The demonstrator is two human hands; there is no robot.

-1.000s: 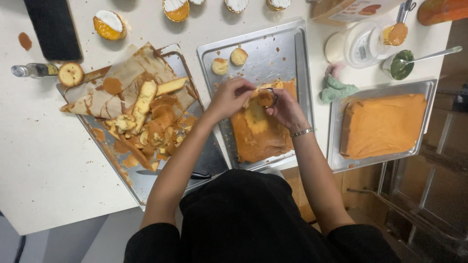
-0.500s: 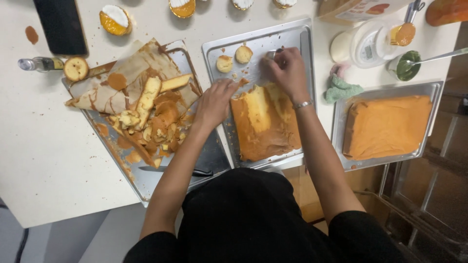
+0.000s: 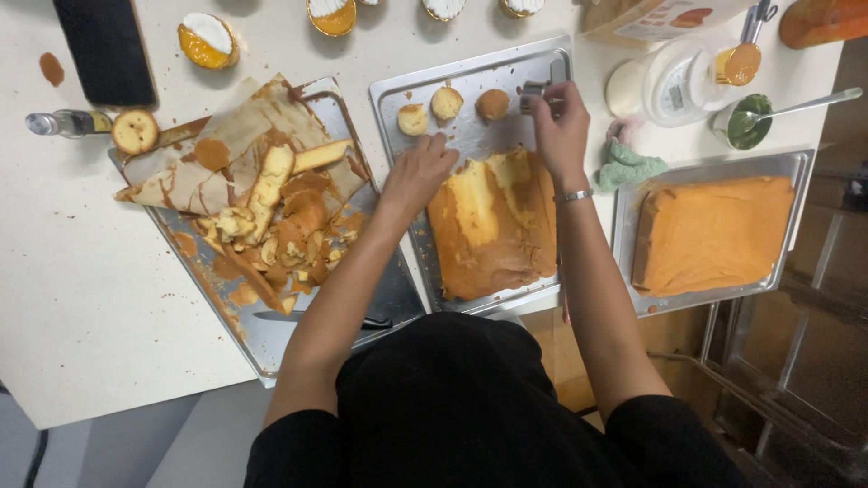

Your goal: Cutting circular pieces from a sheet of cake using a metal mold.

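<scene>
Sponge cake slab (image 3: 493, 226) lies on the middle baking tray (image 3: 470, 81), orange-brown w/ a pale cut patch near its top. Left hand (image 3: 418, 173) rests at the slab's upper left corner, fingers curled down onto the tray – grasping nothing I can make out. Right hand (image 3: 561, 126) pinches a small metal round cutter (image 3: 533, 93) above the slab's top edge. Three small cake rounds (image 3: 452, 107) sit just beside it. Left tray of scraps (image 3: 262, 217) & right tray w/ an uncut cake (image 3: 710, 235) flank it.

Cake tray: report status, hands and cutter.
Left hand flat on tray, at cake edge. Right hand holds cutter above the cake. Three cut rounds lined up beside it. Nothing in the way.
</scene>
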